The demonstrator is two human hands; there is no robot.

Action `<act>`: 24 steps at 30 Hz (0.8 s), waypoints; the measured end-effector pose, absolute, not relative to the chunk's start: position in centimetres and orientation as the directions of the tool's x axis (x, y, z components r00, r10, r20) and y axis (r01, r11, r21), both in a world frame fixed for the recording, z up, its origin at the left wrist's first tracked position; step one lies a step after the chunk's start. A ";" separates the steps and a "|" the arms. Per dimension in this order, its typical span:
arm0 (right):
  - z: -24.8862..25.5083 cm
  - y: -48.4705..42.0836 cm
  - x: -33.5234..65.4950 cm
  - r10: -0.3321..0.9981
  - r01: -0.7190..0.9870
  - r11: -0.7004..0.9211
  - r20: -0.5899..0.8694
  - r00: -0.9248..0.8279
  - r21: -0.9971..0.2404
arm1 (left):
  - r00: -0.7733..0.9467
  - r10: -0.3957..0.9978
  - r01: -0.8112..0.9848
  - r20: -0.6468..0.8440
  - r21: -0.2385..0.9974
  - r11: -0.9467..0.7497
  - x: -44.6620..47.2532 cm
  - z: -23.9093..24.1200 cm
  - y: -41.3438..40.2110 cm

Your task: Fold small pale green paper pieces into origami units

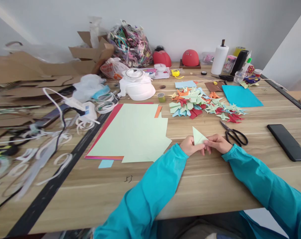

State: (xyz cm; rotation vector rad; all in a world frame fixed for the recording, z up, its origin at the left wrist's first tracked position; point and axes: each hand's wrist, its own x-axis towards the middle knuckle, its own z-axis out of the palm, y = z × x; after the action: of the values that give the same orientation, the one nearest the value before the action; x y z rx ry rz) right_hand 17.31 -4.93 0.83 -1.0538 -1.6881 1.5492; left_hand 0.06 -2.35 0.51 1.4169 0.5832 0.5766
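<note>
My left hand point(189, 146) and my right hand point(219, 143) meet over the wooden table point(190, 179), both pinched on a small pale green folded paper triangle point(198, 136) that points up and away from me. Both arms wear teal sleeves. Just left of my hands lies a stack of pale green paper sheets point(133, 132) on red sheets. Black scissors point(234, 134) lie right beside my right hand.
A heap of folded coloured paper shapes point(202, 104) lies beyond my hands, with a teal sheet point(241, 96) to its right. A black phone point(287, 142) rests at the right. Cardboard point(28, 73), tape strips and cables crowd the left; a paper towel roll point(219, 59) and jars stand at the back.
</note>
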 end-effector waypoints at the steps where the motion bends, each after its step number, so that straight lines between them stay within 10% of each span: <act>1: 0.8 -4.9 17.2 0.857 0.156 0.011 -0.071 -0.511 -0.988 | 0.741 0.671 -0.029 -0.013 0.998 0.052 0.2 0.5 -2.5; 24: 1.6 -4.9 17.6 0.890 0.185 0.008 -0.078 -0.449 -0.983 | 0.683 0.727 -0.067 -0.079 0.983 0.170 -0.3 0.8 -1.8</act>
State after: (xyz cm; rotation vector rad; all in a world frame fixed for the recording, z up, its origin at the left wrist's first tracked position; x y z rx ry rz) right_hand 17.56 -4.88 1.57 -1.1125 -1.6823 1.4882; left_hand -0.29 -1.80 0.78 1.2876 0.6300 0.6200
